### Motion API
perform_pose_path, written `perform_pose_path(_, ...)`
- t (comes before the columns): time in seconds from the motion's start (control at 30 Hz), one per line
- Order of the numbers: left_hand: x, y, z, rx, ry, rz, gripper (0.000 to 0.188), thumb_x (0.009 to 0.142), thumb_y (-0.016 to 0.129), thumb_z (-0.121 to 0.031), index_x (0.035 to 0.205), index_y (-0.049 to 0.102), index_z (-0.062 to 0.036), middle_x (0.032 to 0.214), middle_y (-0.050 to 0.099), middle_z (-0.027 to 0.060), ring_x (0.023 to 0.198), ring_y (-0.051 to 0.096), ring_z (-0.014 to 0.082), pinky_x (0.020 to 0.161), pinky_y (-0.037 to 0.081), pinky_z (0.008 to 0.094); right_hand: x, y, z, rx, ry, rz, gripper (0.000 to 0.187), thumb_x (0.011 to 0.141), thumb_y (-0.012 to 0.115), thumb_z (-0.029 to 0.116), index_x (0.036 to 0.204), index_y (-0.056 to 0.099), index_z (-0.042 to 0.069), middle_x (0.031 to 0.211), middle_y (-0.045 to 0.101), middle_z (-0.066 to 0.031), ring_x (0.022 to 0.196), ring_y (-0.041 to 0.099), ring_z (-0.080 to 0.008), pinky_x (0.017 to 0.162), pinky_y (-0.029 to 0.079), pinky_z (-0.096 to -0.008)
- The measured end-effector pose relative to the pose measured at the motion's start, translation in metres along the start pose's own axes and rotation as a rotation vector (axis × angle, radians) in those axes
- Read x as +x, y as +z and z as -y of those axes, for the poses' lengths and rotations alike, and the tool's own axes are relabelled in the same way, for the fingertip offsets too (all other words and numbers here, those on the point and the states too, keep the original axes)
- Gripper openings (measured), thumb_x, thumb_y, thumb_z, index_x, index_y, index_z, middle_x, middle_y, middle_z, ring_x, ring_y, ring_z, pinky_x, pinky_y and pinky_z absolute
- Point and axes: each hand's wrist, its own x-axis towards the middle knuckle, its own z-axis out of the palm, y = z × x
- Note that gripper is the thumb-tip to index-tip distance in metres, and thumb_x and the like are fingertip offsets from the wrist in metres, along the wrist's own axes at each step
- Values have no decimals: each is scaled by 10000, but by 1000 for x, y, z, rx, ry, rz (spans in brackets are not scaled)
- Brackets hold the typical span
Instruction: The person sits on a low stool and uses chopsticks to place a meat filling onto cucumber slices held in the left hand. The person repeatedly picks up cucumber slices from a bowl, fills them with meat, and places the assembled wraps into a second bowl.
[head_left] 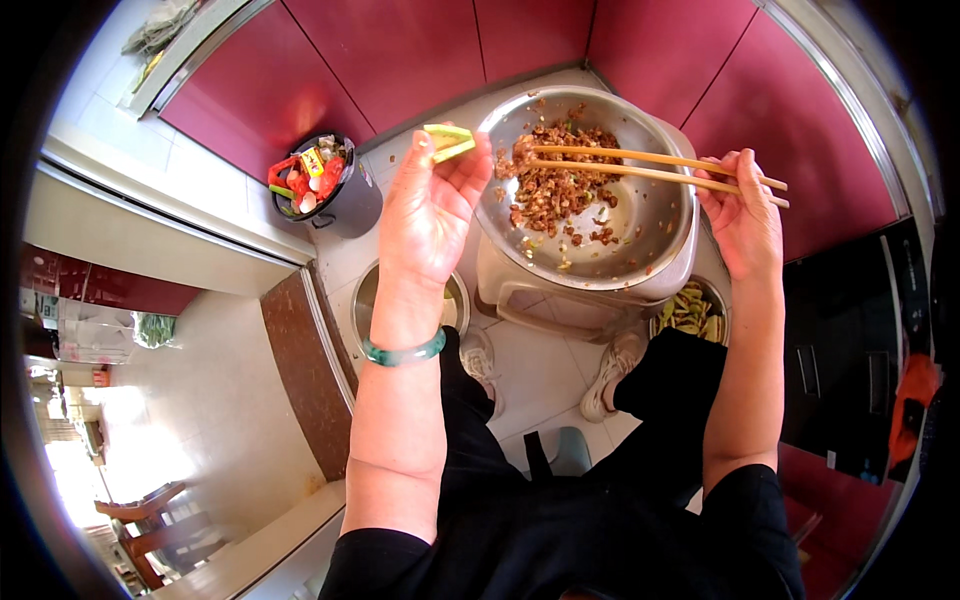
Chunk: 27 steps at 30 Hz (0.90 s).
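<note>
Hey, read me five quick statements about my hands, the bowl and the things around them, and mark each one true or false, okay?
1. The right hand holds a pair of chopsticks. True.
2. There is nothing in the left hand. False: the left hand holds a pale green cut piece.
3. A brown chopped mixture lies in the large metal bowl. True.
4. The green bracelet is on the right wrist. False: the green bracelet is on the left wrist.
5. The dark bin stands left of the large metal bowl. True.
</note>
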Motion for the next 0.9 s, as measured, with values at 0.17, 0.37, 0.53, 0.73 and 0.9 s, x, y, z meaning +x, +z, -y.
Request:
perform_pose_path(0.17,-3,10,16,61,-20,65,255,898,536,-224,1021,551,-1,1013,600,139,940,588,238,854,497,347,-7,3,18,105,-56,62,270,938,447,277,865,555,41,894,613,-136,825,632,-213,710,550,-289)
perform_pose_path(0.37,-7,27,29,-71,-178,68,313,902,528,-242,1086,515,11,1043,570,152,932,581,247,834,514,343,-15,15,24,25,-141,90,281,943,433,281,862,547,37,910,604,-146,819,626,-214,715,546,-309)
perform_pose_path(0.53,-10,33,35,-170,-265,21,346,906,519,-260,1109,484,18,1022,553,154,919,578,250,816,527,334,-23,19,29,-90,-298,172,290,952,411,271,873,531,19,926,577,-154,852,611,-227,737,532,-346)
perform_pose_path(0.73,-12,38,39,-217,-263,-39,291,908,517,-256,1036,505,5,987,558,140,896,575,231,804,532,338,-45,37,43,-498,-597,266,336,932,446,312,812,512,5,909,548,-187,741,572,-231,708,501,-358)
perform_pose_path(0.9,-12,41,41,-240,-279,-68,259,913,509,-246,999,514,-1,964,572,133,890,577,213,801,531,341,-54,41,48,-640,-716,345,345,917,473,324,805,515,0,903,551,-205,701,591,-232,663,525,-339)
